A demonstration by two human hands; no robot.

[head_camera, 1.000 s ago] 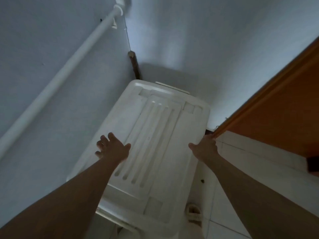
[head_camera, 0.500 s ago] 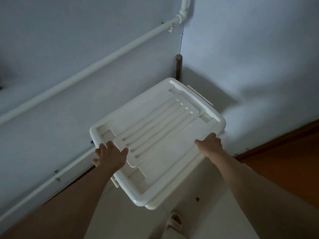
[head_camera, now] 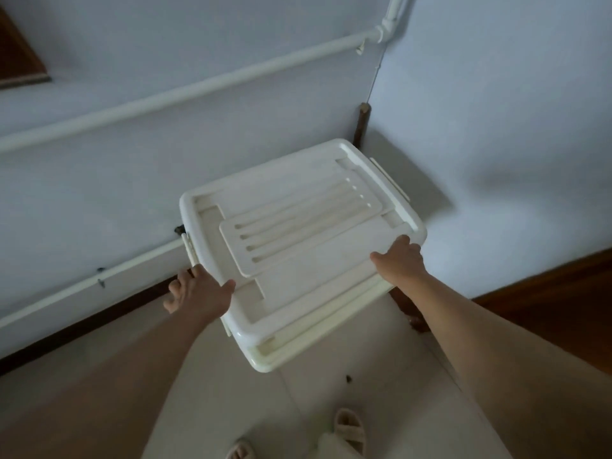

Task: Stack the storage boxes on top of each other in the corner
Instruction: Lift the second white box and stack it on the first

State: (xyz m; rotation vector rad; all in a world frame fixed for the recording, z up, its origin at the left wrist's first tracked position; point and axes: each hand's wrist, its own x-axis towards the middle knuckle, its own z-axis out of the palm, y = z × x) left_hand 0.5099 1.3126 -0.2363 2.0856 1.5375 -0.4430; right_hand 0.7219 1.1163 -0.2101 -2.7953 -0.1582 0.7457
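Note:
A white storage box (head_camera: 298, 226) with a ribbed lid sits in the corner of the room, on top of a second white box (head_camera: 318, 329) whose lid rim shows below its near edge. My left hand (head_camera: 198, 293) grips the top box's near left corner, thumb on the lid and fingers over the side by the latch. My right hand (head_camera: 399, 260) holds the near right corner, fingers curled over the edge. The top box is slightly offset from the lower one. The bodies of both boxes are hidden under the lids.
Two pale blue walls meet behind the boxes, with a white pipe (head_camera: 198, 87) running along the left wall and a dark wooden stick (head_camera: 361, 124) in the corner. Brown wood (head_camera: 546, 303) stands at right. Tiled floor (head_camera: 265, 409) and my sandalled feet (head_camera: 347, 429) lie below.
The view has swung and dropped, so more of the left wall, the floor and my feet show. Both hands stay on the top box's near corners, and the lower box's rim has come into sight.

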